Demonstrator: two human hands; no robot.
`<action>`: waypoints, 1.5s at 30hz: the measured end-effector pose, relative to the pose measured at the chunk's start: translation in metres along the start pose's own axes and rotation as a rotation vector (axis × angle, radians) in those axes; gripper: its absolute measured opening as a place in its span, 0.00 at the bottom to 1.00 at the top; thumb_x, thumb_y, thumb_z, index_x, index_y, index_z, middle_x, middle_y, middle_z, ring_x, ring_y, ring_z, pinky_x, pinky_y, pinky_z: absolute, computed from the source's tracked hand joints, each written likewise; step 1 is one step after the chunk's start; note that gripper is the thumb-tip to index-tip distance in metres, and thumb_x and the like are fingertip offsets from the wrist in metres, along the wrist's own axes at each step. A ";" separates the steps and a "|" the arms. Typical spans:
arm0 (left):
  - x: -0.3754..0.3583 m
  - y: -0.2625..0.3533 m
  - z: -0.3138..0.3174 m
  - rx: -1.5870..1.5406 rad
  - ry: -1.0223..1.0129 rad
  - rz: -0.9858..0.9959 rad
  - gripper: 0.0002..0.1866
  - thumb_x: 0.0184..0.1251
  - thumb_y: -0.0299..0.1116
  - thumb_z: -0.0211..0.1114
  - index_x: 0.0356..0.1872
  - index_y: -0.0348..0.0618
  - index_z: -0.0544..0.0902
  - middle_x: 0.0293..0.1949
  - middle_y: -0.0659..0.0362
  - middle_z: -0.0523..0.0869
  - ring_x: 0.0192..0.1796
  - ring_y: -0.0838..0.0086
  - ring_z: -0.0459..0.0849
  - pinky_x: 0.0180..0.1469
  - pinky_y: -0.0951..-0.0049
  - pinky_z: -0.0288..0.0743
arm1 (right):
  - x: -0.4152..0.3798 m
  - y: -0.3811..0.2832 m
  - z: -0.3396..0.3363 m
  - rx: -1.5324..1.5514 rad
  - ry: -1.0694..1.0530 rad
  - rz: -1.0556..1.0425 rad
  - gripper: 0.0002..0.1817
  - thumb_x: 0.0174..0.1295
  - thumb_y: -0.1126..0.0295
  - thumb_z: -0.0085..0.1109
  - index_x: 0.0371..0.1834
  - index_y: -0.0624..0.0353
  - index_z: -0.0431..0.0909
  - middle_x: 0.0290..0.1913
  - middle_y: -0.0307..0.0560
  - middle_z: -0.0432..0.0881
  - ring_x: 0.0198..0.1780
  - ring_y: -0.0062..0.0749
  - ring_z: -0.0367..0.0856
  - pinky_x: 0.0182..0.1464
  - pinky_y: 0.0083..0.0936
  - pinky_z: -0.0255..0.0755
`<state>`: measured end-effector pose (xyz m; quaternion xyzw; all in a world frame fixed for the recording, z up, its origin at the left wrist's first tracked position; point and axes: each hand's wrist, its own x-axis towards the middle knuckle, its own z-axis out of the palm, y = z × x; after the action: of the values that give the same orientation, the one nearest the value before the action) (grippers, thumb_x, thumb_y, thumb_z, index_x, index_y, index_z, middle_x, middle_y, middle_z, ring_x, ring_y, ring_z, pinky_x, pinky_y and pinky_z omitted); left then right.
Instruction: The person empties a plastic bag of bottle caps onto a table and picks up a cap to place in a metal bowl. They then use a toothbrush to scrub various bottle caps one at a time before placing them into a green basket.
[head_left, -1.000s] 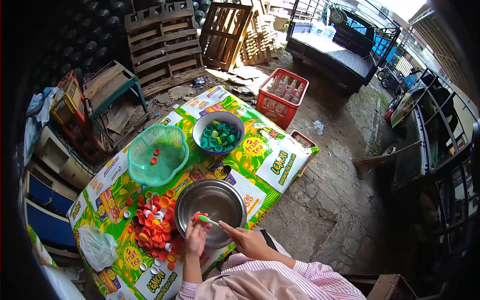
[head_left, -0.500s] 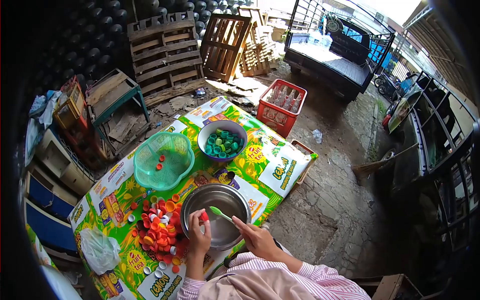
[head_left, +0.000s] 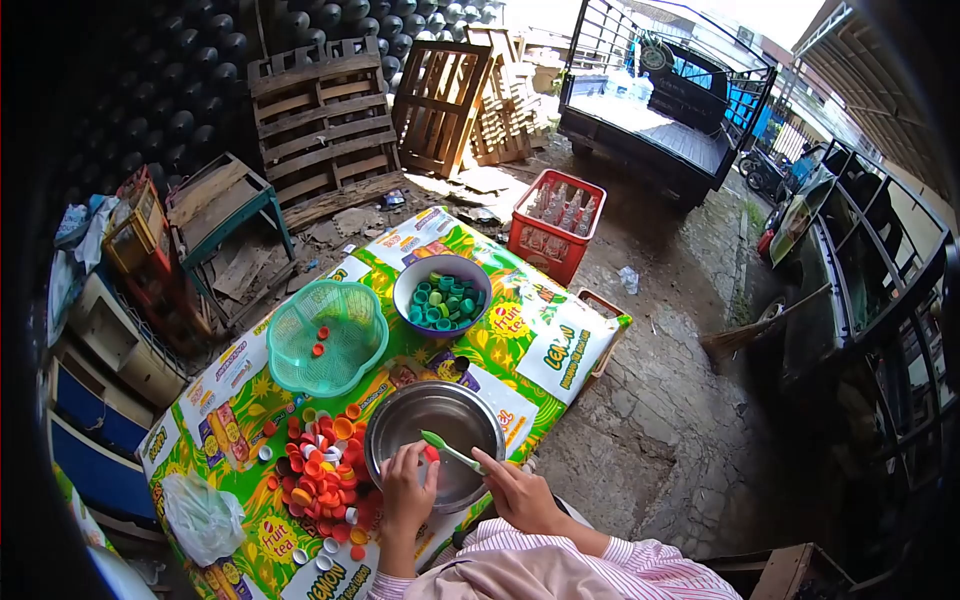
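Observation:
My left hand (head_left: 407,490) pinches a red bottle cap (head_left: 431,454) over the near side of a steel bowl (head_left: 400,412). Gripped by its pale handle in my right hand (head_left: 520,497) is a slim green toothbrush (head_left: 455,454), its wider head right at the cap. Left of the bowl lies a heap of red and orange bottle caps (head_left: 322,470), with some white ones mixed in. Behind the heap stands a green plastic basket (head_left: 290,360) holding a few red caps. A white-and-purple bowl (head_left: 404,312) contains several green caps (head_left: 447,303).
A patterned plastic cloth (head_left: 530,370) covers the table. A crumpled clear plastic bag (head_left: 203,515) lies at its left. Beyond the far edge is a red crate (head_left: 550,250) of glass bottles. Wooden pallets (head_left: 325,115) lean at the back, and a truck (head_left: 650,130) is parked behind.
The toothbrush head has come down against the cap, and both hands have shifted slightly. The whole view has moved a little; the cap and toothbrush stay held.

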<state>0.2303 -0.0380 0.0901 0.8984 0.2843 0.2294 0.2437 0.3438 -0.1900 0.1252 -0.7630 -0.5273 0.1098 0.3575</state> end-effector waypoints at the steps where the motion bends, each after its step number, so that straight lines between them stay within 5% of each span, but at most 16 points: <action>1: -0.001 0.001 -0.002 -0.010 0.022 0.005 0.15 0.56 0.36 0.60 0.45 0.46 0.74 0.40 0.58 0.78 0.44 0.64 0.76 0.52 0.63 0.60 | 0.001 0.006 0.004 -0.001 -0.008 0.000 0.29 0.59 0.73 0.49 0.66 0.48 0.56 0.31 0.52 0.76 0.27 0.49 0.77 0.29 0.39 0.72; 5: -0.004 -0.003 -0.005 -0.295 -0.073 -0.190 0.17 0.53 0.26 0.61 0.47 0.43 0.73 0.40 0.54 0.77 0.42 0.60 0.77 0.45 0.61 0.69 | 0.002 0.021 0.014 -0.033 0.015 0.027 0.31 0.59 0.73 0.50 0.67 0.47 0.53 0.33 0.50 0.77 0.28 0.46 0.77 0.27 0.37 0.71; 6: -0.005 -0.006 -0.001 -0.292 0.052 -0.133 0.18 0.54 0.22 0.60 0.48 0.39 0.72 0.41 0.52 0.77 0.41 0.64 0.79 0.43 0.67 0.73 | 0.001 0.018 0.009 0.047 0.028 0.016 0.30 0.59 0.74 0.49 0.66 0.49 0.55 0.34 0.53 0.77 0.30 0.48 0.77 0.30 0.38 0.71; 7: -0.006 -0.008 0.003 -0.295 0.054 -0.138 0.18 0.54 0.22 0.60 0.48 0.39 0.72 0.41 0.52 0.77 0.41 0.64 0.79 0.43 0.67 0.73 | 0.000 0.017 0.005 0.128 0.035 0.011 0.29 0.58 0.76 0.48 0.65 0.52 0.56 0.35 0.57 0.78 0.32 0.50 0.78 0.33 0.39 0.71; 9: -0.009 -0.013 0.009 -0.828 -0.024 -0.376 0.16 0.59 0.25 0.59 0.49 0.35 0.70 0.43 0.53 0.77 0.41 0.71 0.80 0.46 0.73 0.73 | 0.000 0.016 0.006 0.162 -0.008 -0.012 0.33 0.57 0.77 0.48 0.68 0.47 0.52 0.34 0.52 0.76 0.33 0.46 0.78 0.34 0.35 0.72; 11: -0.009 -0.012 0.012 -1.118 -0.023 -0.341 0.16 0.65 0.29 0.56 0.51 0.34 0.69 0.42 0.56 0.78 0.42 0.76 0.80 0.47 0.77 0.73 | 0.001 0.013 0.009 0.291 -0.188 0.033 0.34 0.57 0.78 0.47 0.68 0.46 0.52 0.33 0.51 0.75 0.34 0.45 0.78 0.36 0.34 0.71; 16: -0.010 -0.032 0.019 -1.666 -0.092 -0.422 0.22 0.65 0.36 0.56 0.56 0.36 0.67 0.42 0.58 0.78 0.43 0.77 0.77 0.46 0.76 0.72 | -0.003 0.018 0.017 0.236 -0.103 -0.029 0.34 0.54 0.82 0.48 0.67 0.47 0.56 0.31 0.49 0.75 0.32 0.42 0.77 0.35 0.32 0.72; 20: 0.004 -0.021 -0.011 -0.629 -0.183 -0.254 0.19 0.65 0.32 0.54 0.55 0.38 0.68 0.42 0.53 0.79 0.41 0.73 0.79 0.43 0.75 0.72 | 0.003 0.020 0.017 0.267 -0.021 0.069 0.29 0.58 0.80 0.45 0.65 0.52 0.59 0.36 0.54 0.78 0.32 0.46 0.77 0.36 0.31 0.71; 26: 0.059 -0.083 -0.028 -0.946 -0.069 -0.315 0.16 0.67 0.29 0.51 0.54 0.35 0.67 0.48 0.56 0.77 0.52 0.75 0.75 0.57 0.75 0.65 | 0.024 0.017 0.024 0.237 -0.031 0.156 0.28 0.58 0.81 0.47 0.64 0.53 0.61 0.35 0.58 0.78 0.31 0.47 0.78 0.36 0.31 0.70; 29: 0.114 -0.126 -0.033 -1.017 0.108 -0.230 0.16 0.66 0.25 0.50 0.54 0.34 0.66 0.49 0.54 0.77 0.51 0.76 0.75 0.56 0.75 0.66 | 0.033 0.009 0.027 0.233 -0.052 0.106 0.27 0.58 0.80 0.47 0.63 0.53 0.62 0.36 0.59 0.78 0.31 0.47 0.78 0.36 0.30 0.71; 31: 0.137 -0.151 -0.038 -1.013 0.018 -0.410 0.15 0.65 0.24 0.50 0.53 0.36 0.66 0.50 0.55 0.76 0.51 0.75 0.75 0.56 0.74 0.66 | 0.036 0.007 0.028 0.240 -0.058 0.093 0.27 0.58 0.80 0.47 0.63 0.53 0.62 0.36 0.58 0.78 0.31 0.46 0.78 0.35 0.30 0.71; 34: 0.150 -0.185 -0.018 -1.015 0.040 -0.335 0.16 0.64 0.24 0.51 0.53 0.36 0.66 0.50 0.53 0.77 0.51 0.70 0.76 0.56 0.73 0.67 | 0.040 0.007 0.027 0.228 -0.077 0.103 0.27 0.58 0.81 0.47 0.63 0.53 0.62 0.35 0.58 0.78 0.31 0.46 0.78 0.35 0.29 0.71; 37: 0.148 -0.195 -0.017 -0.571 0.007 -0.289 0.17 0.65 0.27 0.51 0.54 0.36 0.65 0.52 0.53 0.76 0.55 0.68 0.75 0.56 0.73 0.65 | 0.044 0.003 0.028 0.234 -0.110 0.147 0.27 0.58 0.81 0.46 0.63 0.53 0.62 0.33 0.57 0.77 0.28 0.45 0.77 0.33 0.28 0.70; 40: 0.144 -0.194 -0.019 -0.285 0.118 -0.028 0.31 0.62 0.28 0.54 0.65 0.36 0.51 0.62 0.42 0.62 0.65 0.54 0.61 0.64 0.64 0.56 | 0.045 0.004 0.033 0.220 -0.083 0.062 0.27 0.58 0.81 0.46 0.63 0.53 0.63 0.34 0.57 0.77 0.29 0.44 0.78 0.34 0.27 0.71; 41: 0.140 -0.193 -0.023 -0.280 0.131 -0.084 0.36 0.62 0.29 0.54 0.67 0.37 0.45 0.65 0.42 0.56 0.66 0.52 0.57 0.66 0.63 0.53 | 0.042 0.003 0.033 0.224 -0.107 0.070 0.27 0.58 0.81 0.46 0.63 0.53 0.63 0.34 0.57 0.77 0.29 0.44 0.78 0.34 0.27 0.71; 45: 0.123 -0.189 -0.045 -0.363 0.273 -0.173 0.34 0.62 0.31 0.56 0.65 0.37 0.50 0.64 0.43 0.58 0.66 0.54 0.59 0.65 0.64 0.55 | 0.044 0.002 0.036 0.235 -0.092 0.020 0.27 0.58 0.82 0.46 0.63 0.53 0.62 0.35 0.58 0.77 0.31 0.44 0.79 0.36 0.26 0.71</action>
<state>0.2200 0.1881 0.0516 0.7727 0.3446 0.3745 0.3794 0.3446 -0.1363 0.1071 -0.7152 -0.5188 0.2092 0.4190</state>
